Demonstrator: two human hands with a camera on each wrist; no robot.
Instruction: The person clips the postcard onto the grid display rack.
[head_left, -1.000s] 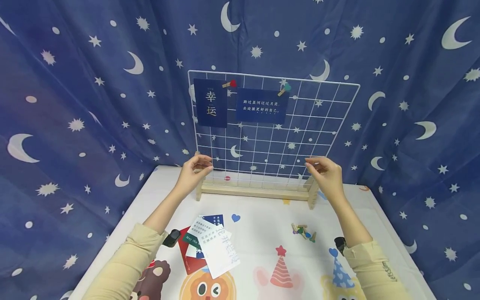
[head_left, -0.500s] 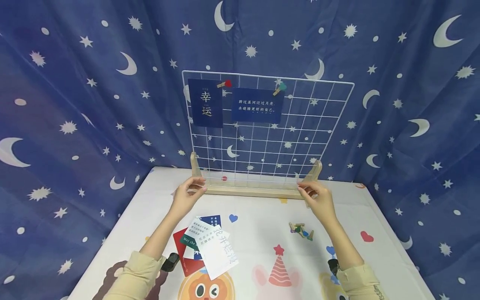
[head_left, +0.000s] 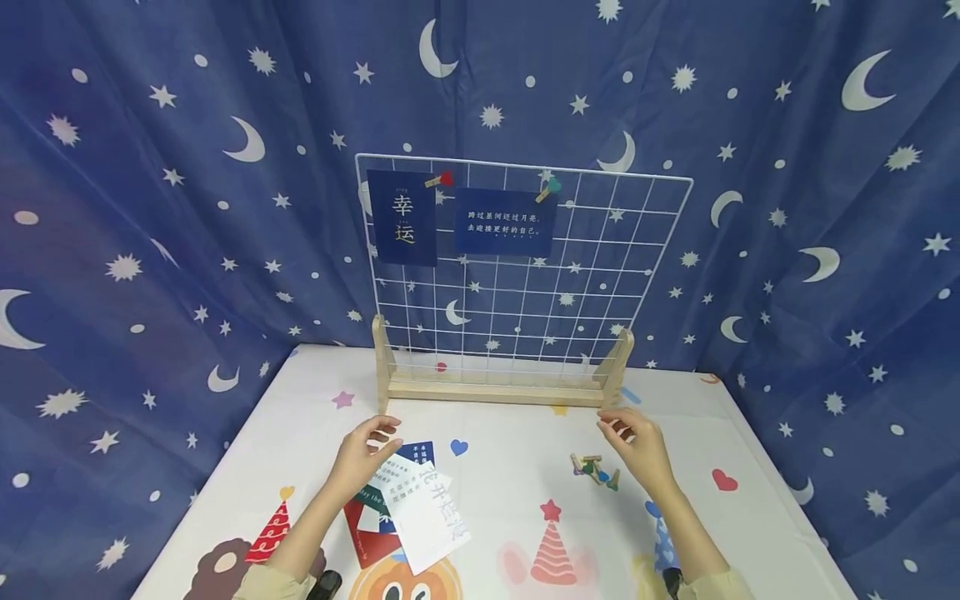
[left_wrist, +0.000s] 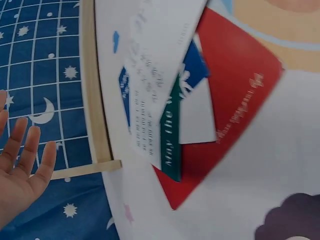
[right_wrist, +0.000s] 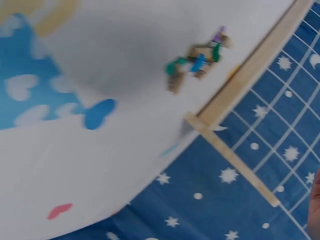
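Observation:
My left hand (head_left: 363,458) hovers over the upper left of a card pile, fingers loosely bent and holding nothing. The pile shows a white card (head_left: 431,529) on top, a red card (left_wrist: 240,75) beneath, and green and blue ones partly covered. To the right, my right hand (head_left: 641,450) is also relaxed, just beside a small heap of mini clothespins (head_left: 595,472) with coloured ends. Behind the hands stands a white wire grid in a wooden base (head_left: 495,392). On it hang an upright blue card (head_left: 405,250) by a red-heart clothespin (head_left: 441,179) and a sideways blue card (head_left: 502,242) by a green-heart clothespin (head_left: 550,189).
A white tablecloth (head_left: 517,450) with printed cartoon animals and hearts covers the table. Dark blue curtains (head_left: 757,292) with moons and stars enclose the back and both sides. The grid's wooden feet (head_left: 382,367) stick out toward the front.
Both hands have drawn back from the grid's lower corners toward the front of the table. The left has come down near the cards, the right near the clothespins. The head view has shifted slightly.

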